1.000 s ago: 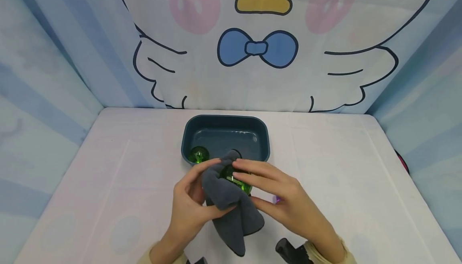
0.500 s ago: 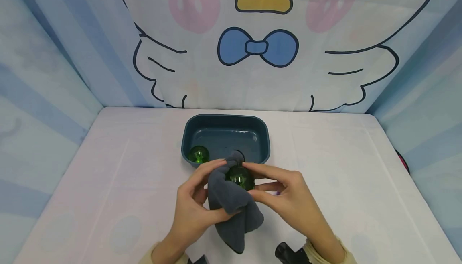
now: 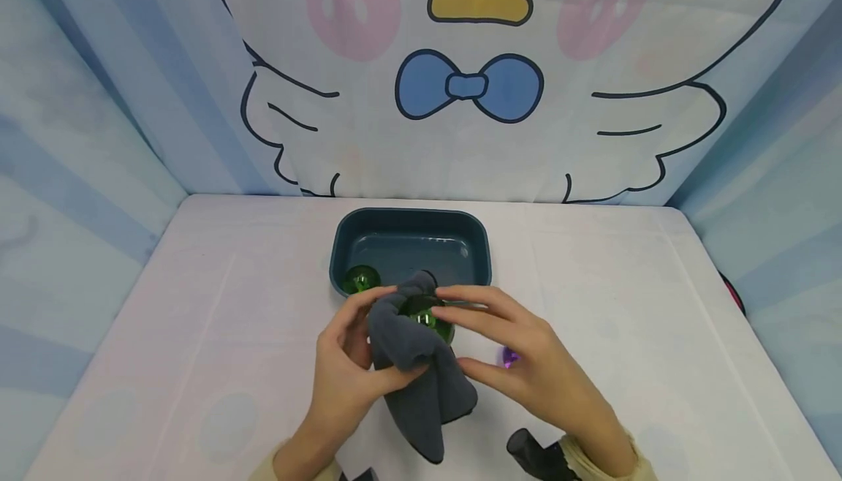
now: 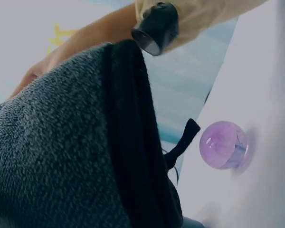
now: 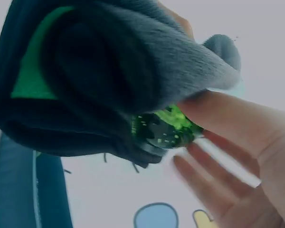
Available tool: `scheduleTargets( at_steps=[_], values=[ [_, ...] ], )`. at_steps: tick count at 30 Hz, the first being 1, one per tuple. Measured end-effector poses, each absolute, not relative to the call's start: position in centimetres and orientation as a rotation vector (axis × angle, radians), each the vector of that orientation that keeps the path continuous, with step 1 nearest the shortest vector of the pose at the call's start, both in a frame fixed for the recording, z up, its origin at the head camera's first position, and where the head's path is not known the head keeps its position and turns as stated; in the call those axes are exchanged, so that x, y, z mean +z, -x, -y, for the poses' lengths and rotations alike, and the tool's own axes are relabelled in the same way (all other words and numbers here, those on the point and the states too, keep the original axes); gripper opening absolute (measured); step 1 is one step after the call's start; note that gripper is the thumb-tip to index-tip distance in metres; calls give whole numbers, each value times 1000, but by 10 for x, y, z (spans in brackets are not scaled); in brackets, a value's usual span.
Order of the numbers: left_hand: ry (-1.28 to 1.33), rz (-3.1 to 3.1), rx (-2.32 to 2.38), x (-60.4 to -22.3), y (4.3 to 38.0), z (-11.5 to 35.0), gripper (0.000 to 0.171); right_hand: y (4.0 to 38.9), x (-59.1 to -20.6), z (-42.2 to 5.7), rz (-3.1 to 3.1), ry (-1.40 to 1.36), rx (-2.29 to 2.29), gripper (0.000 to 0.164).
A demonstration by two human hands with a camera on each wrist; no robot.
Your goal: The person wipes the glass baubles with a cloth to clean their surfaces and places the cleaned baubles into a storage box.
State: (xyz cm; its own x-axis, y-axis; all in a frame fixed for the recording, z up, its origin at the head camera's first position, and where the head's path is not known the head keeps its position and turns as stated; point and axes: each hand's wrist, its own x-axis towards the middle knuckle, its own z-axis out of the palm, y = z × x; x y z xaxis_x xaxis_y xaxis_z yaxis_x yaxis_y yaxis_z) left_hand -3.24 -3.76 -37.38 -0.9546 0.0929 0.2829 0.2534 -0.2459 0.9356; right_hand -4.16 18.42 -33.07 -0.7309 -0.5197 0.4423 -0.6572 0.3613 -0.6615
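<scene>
White bench (image 3: pixel 592 269) before cartoon backdrop (image 3: pixel 355 145): left hand (image 3: pixel 349 364) grips gray cloth (image 3: pixel 417 400) partly around green ball (image 3: pixel 419 313), likely cradling it; right hand (image 3: pixel 536 357) fairly wide, fingertips at ball, perhaps steadying. Tray (image 3: pixel 421 243) just beyond.

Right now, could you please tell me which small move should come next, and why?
I would probably turn the wrapped green ball slightly with the right hand: the left hand grips the gray cloth, which covers only part of that ball, and the right hand is at its uncovered side, so a small turn should bring bare surface against the cloth.
</scene>
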Motion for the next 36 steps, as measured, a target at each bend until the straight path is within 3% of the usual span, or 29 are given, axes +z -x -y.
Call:
scheduleTargets(
  at_steps=[5,7,10,15,22,29,36],
  values=[
    [380,1773,-2418,-374,31,36,61,48,-338,-178,2263,-1231,1319,36],
    [382,1755,-2420,-374,30,35,58,49,-340,-177,2250,-1218,1322,34],
    [382,1747,-2420,-374,30,34,57,50,-341,-177,2243,-1200,1328,37],
    [392,1722,-2461,-374,29,35,56,51,-342,-177,2241,-1188,1341,59],
    [523,1611,-2505,-375,31,38,39,51,-342,-179,2253,-1171,1352,61],
    [565,1631,-2552,-378,32,39,54,50,-340,-182,2288,-1115,1436,64],
    [721,1718,-2388,-384,33,39,66,46,-339,-181,2349,-721,1953,47]
  ],
)
